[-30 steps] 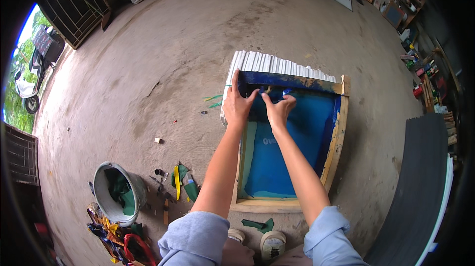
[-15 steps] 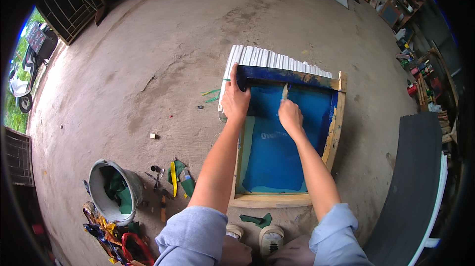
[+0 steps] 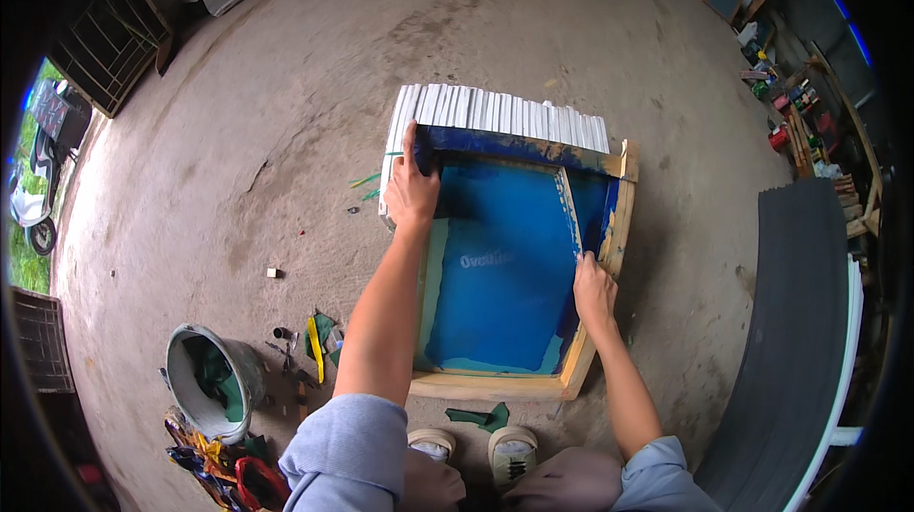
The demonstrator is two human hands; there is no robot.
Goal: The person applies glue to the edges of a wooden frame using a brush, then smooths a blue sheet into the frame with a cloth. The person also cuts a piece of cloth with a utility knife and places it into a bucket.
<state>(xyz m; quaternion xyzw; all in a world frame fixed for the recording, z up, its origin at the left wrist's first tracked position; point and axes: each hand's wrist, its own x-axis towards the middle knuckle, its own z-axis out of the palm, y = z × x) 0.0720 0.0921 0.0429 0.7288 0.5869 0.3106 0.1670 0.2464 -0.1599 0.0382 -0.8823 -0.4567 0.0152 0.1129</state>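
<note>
A wooden-framed printing screen (image 3: 495,385) with blue ink on its mesh (image 3: 495,312) lies in front of me. Its far bar is stained dark blue and rests beside a row of white stacked material. My left hand (image 3: 412,193) grips the far left corner of the frame, index finger stretched forward along it. In my right hand (image 3: 596,291), near the right bar, is the near end of a long, narrow, ink-stained squeegee (image 3: 569,203). It slants over the right part of the mesh, its far end by the far bar. My right fingers are closed around it.
Left of me stand a grey bucket (image 3: 195,398) with green scraps and a pile of bags (image 3: 205,460). Small tools and a yellow cutter (image 3: 315,348) lie nearby. A dark ribbed sheet (image 3: 800,322) stretches along the right. A green scrap (image 3: 479,416) lies by my shoes.
My right hand has moved right and toward me, from the upper mesh to the right bar, and more of the squeegee's length shows. My left hand stays on the frame's corner.
</note>
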